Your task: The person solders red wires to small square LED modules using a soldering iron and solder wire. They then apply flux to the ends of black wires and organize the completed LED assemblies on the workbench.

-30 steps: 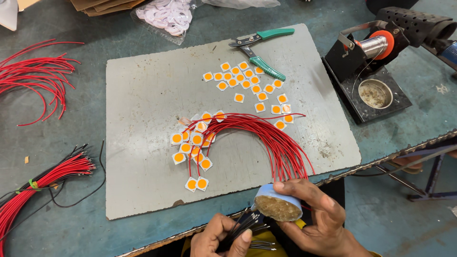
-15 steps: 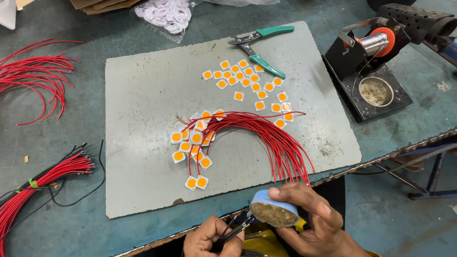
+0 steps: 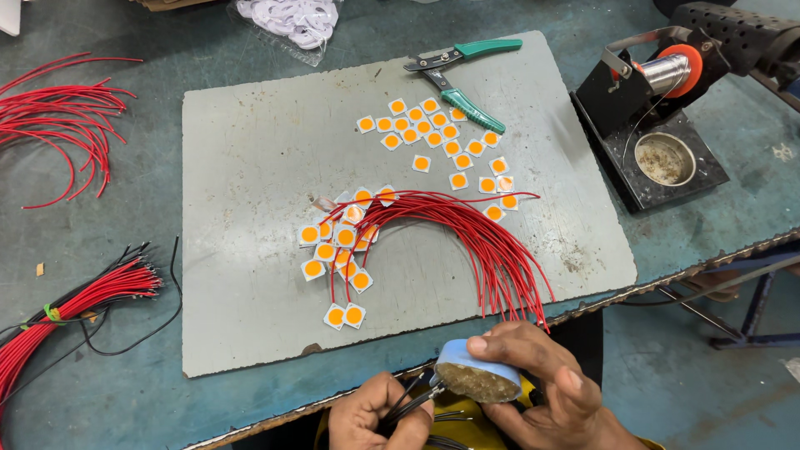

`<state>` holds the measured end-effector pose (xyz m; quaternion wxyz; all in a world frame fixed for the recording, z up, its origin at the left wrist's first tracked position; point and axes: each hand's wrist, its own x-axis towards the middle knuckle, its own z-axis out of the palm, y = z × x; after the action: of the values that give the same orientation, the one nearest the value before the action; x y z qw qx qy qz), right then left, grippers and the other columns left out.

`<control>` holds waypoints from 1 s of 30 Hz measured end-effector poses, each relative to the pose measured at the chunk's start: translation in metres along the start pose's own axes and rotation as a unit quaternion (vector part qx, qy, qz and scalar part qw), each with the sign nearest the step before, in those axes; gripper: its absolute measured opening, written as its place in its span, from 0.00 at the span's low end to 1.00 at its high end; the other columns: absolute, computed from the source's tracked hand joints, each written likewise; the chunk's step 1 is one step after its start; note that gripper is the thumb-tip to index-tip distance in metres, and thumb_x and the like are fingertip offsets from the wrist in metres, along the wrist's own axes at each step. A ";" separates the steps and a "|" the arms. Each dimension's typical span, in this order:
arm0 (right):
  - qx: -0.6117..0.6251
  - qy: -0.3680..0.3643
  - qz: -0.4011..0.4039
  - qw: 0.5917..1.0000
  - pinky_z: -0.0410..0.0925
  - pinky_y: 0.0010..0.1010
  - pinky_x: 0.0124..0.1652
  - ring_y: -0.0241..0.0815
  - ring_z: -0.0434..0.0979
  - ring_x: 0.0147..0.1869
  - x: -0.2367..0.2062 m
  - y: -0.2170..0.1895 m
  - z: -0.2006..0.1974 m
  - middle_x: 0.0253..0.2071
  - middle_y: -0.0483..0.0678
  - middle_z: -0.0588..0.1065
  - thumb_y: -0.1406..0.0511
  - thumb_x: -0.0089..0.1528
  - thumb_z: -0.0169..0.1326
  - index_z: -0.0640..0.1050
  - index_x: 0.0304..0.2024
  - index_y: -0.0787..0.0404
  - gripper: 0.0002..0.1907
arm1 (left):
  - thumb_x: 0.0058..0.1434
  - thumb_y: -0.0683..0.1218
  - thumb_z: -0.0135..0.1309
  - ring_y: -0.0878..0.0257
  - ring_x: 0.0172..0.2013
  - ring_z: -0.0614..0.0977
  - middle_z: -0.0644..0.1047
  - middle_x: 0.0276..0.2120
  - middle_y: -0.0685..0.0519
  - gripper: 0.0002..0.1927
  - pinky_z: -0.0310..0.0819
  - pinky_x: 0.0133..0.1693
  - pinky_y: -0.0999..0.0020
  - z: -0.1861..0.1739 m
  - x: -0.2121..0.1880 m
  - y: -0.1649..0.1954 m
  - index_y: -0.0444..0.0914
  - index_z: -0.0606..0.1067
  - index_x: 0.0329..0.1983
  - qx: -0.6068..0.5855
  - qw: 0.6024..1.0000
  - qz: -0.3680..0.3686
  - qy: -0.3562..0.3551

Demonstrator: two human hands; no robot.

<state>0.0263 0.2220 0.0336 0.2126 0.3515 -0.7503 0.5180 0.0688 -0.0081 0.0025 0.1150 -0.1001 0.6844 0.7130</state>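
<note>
Right hand (image 3: 542, 392) grips a blue tin of brownish paste (image 3: 477, 373); left hand (image 3: 379, 412) pinches black wires (image 3: 408, 398) at its rim. Beyond them: grey board (image 3: 250, 150) on a teal workbench (image 3: 108, 392), red wires with orange-centred chips (image 3: 342, 242). Farther right: green-handled cutters (image 3: 462, 71), soldering stand (image 3: 654, 133).

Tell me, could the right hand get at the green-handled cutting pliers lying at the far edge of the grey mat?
Probably not right now: the right hand is full, its grip around a small blue round tin. The green-handled cutting pliers lie uncovered, but beyond the red wires and orange square chips.
</note>
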 end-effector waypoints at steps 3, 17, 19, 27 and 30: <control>0.002 -0.002 -0.003 1.000 0.78 0.46 0.49 0.49 0.85 0.49 0.000 0.000 0.001 0.55 0.54 0.77 0.76 0.52 0.69 0.39 0.76 0.33 0.67 | 0.50 0.35 0.61 0.78 0.19 0.72 0.78 0.16 0.60 0.07 0.64 0.25 0.80 0.001 0.001 0.001 0.35 0.76 0.19 -0.020 1.000 0.006 -0.015; 0.001 0.016 0.023 1.000 0.80 0.44 0.49 0.53 0.84 0.51 0.002 0.003 -0.005 0.57 0.61 0.74 0.77 0.52 0.67 0.42 0.75 0.37 0.63 | 0.48 0.36 0.65 0.78 0.16 0.70 0.74 0.12 0.60 0.12 0.58 0.22 0.80 0.002 -0.001 -0.012 0.36 0.73 0.16 0.010 0.999 0.005 0.032; 0.000 0.018 0.017 1.000 0.80 0.44 0.49 0.53 0.84 0.51 0.002 0.004 -0.005 0.56 0.61 0.74 0.77 0.52 0.68 0.42 0.75 0.37 0.63 | 0.47 0.36 0.65 0.77 0.15 0.69 0.73 0.12 0.60 0.12 0.56 0.21 0.79 0.004 -0.001 -0.010 0.36 0.73 0.16 -0.010 0.999 0.005 0.041; -0.004 0.020 0.029 0.999 0.77 0.45 0.52 0.53 0.83 0.54 -0.003 0.004 -0.004 0.59 0.62 0.72 0.76 0.53 0.68 0.39 0.76 0.37 0.66 | 0.47 0.44 0.69 0.77 0.11 0.67 0.73 0.08 0.60 0.08 0.58 0.17 0.79 0.003 -0.002 0.004 0.38 0.79 0.21 0.105 0.990 0.001 0.098; -0.007 0.028 0.036 0.999 0.77 0.45 0.53 0.53 0.82 0.54 -0.005 0.005 -0.002 0.59 0.63 0.72 0.76 0.52 0.68 0.38 0.76 0.38 0.66 | 0.49 0.46 0.70 0.78 0.12 0.69 0.74 0.09 0.61 0.09 0.61 0.18 0.80 0.005 0.000 0.009 0.38 0.82 0.21 0.131 0.980 0.090 0.117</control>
<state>0.0256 0.2270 0.0279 0.2173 0.3082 -0.7600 0.5294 0.0664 -0.0038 0.0117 -0.0182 -0.1045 0.7867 0.6082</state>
